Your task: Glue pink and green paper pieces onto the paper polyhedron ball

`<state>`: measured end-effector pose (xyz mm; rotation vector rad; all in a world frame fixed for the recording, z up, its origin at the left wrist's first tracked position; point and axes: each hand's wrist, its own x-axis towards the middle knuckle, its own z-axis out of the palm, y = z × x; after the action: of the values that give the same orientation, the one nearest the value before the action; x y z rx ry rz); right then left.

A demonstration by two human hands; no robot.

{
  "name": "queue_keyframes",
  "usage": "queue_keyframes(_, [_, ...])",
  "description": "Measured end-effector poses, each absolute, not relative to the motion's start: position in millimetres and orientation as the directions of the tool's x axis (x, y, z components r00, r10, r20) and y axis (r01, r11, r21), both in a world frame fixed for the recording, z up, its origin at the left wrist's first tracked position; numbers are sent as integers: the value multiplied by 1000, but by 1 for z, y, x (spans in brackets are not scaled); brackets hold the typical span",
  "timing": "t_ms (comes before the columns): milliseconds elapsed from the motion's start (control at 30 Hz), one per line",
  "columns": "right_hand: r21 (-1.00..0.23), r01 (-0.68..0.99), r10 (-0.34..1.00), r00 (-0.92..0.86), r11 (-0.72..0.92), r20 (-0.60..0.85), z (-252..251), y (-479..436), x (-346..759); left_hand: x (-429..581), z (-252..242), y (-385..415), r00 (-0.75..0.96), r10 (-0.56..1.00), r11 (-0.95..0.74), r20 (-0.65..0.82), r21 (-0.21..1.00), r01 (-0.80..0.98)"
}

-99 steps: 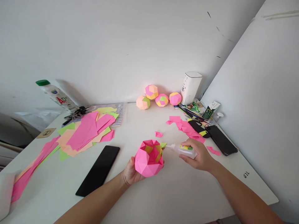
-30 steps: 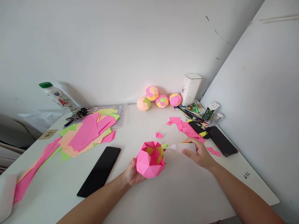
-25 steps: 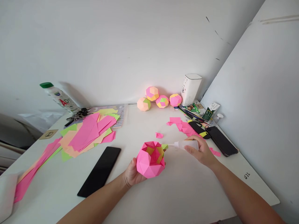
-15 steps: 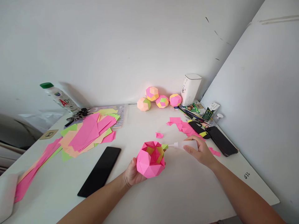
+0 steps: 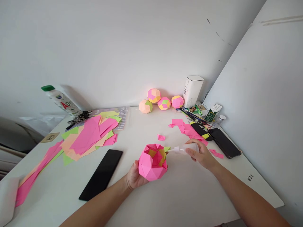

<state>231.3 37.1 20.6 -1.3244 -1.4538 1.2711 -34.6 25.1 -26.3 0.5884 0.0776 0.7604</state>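
Note:
Held up in my left hand (image 5: 135,176) is a pink folded-paper ball (image 5: 151,165), its top open so that yellow and pink folds show inside. A green paper flap (image 5: 167,148) sticks out at its right rim. My right hand (image 5: 200,153) grips a whitish squeeze bottle of glue (image 5: 188,148), lying sideways with its thin nozzle pointing left and its tip at the green flap. Whether the tip touches the paper, I cannot tell. Behind the ball, a small folded pink piece (image 5: 161,137) rests on the table.
Coloured paper sheets (image 5: 87,137) and a black phone (image 5: 101,175) lie on the left. Finished paper balls (image 5: 164,103) stand against the wall beside a white container (image 5: 193,90). Pink pieces (image 5: 187,128), a black-and-yellow tool (image 5: 201,130) and a dark phone (image 5: 224,142) are on the right.
My right hand has shifted the glue bottle slightly left and tilted it, bringing its nozzle to the green flap. The ball in my left hand has stayed nearly still.

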Motion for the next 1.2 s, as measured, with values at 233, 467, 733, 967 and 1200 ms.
queue_keyframes(233, [-979,201,993,-109,-16,-38,26,39,236,-34,-26,26,722,679,562,135,537,-629])
queue_keyframes(467, [-975,216,990,-124,-41,-69,23,37,230,-37,-33,26,731,671,588,124,512,-626])
queue_keyframes(733, [-991,-37,977,-176,-128,-120,17,39,229,-37,-32,25,727,679,567,100,558,-606])
queue_keyframes(967, [-969,-199,982,-150,-145,-116,21,47,235,-34,-26,26,734,668,551,122,582,-598])
queue_keyframes(1200, [-926,379,999,-38,-8,-25,-3,52,232,-38,-29,25,810,576,566,114,659,-495])
